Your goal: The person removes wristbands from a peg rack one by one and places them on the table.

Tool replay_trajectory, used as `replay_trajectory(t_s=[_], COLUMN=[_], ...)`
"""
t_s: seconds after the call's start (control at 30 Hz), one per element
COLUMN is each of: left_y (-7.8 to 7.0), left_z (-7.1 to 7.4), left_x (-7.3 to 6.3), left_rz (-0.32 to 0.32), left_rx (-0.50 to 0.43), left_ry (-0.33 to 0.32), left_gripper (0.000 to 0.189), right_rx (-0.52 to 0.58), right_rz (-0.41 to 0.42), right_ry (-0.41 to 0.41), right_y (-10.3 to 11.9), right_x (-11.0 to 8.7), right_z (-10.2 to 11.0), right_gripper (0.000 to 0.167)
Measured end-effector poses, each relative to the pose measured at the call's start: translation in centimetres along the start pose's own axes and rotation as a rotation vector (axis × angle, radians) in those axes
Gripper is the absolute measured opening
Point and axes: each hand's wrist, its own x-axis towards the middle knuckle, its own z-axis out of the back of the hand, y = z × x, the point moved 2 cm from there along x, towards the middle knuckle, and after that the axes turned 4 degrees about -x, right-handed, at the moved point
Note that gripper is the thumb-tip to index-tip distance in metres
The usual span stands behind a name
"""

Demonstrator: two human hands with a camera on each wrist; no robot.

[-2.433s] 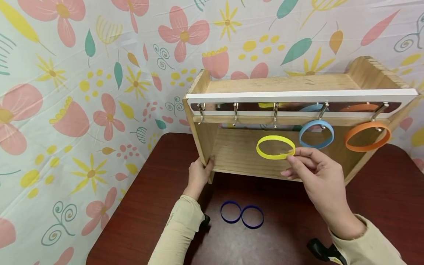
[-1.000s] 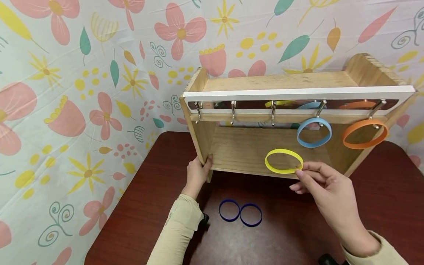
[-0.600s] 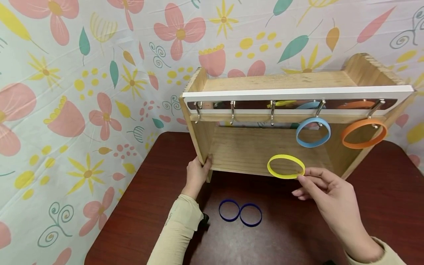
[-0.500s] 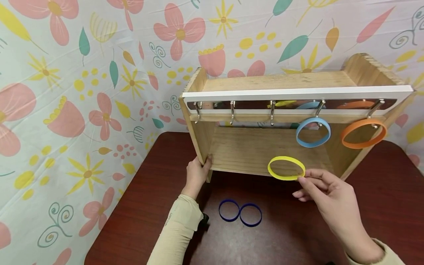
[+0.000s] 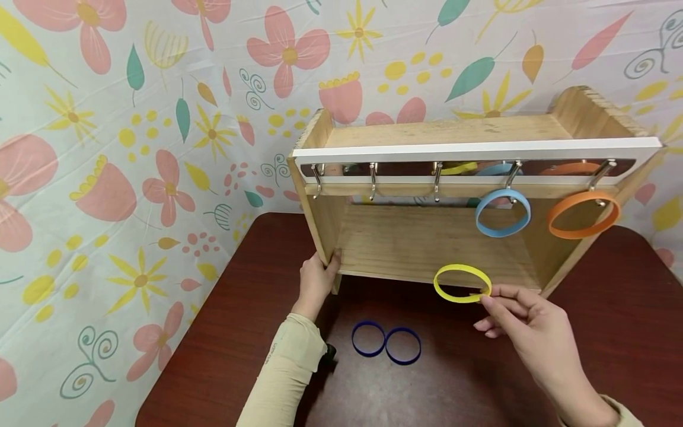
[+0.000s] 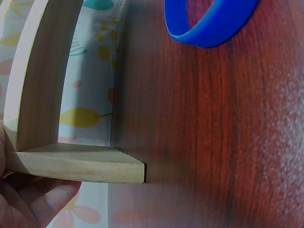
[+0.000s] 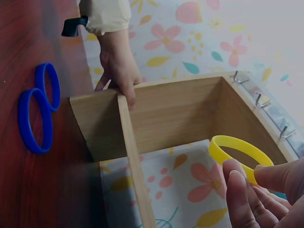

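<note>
My right hand (image 5: 539, 335) pinches a yellow silicone wristband (image 5: 458, 299) between thumb and fingers, level with the lower front edge of a small wooden shelf (image 5: 405, 243). At the shelf's left end, my left hand (image 5: 315, 281) grips the bottom of the side panel; in the left wrist view its fingers (image 6: 42, 199) wrap below the wood. Metal hooks line a rail (image 5: 480, 150) across the shelf's front. A light blue wristband (image 5: 499, 233) and an orange wristband (image 5: 581, 233) hang from the two rightmost hooks; the three others carry nothing.
Two dark blue wristbands (image 5: 404, 362) lie side by side on the dark red wooden table (image 5: 224, 332), in front of the shelf. Behind the table hangs a flower-patterned cloth (image 5: 176, 124). A black object (image 5: 329, 354) shows by the left sleeve.
My right hand has come down and slightly right with the yellow wristband, from just below the hooks to the shelf's lower edge. The left hand keeps its grip on the side panel.
</note>
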Motion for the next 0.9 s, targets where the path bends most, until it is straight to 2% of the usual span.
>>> replay_trajectory(t_s=[0.3,0.9], left_y=[0.0,0.2], left_z=[-0.1,-0.1], left_x=[0.0,0.0], left_rz=[0.009,0.015], left_rx=[-0.017,-0.006], left_ry=[0.009,0.013], left_gripper=[0.029,0.03], right_rx=[-0.087,-0.084], right_rz=[-0.027,-0.152], right_ry=[0.044,0.123], right_y=[-1.0,-4.3], right_x=[-0.8,-2.2], right_z=[-0.2,-0.3], right_gripper=[0.017,0.022])
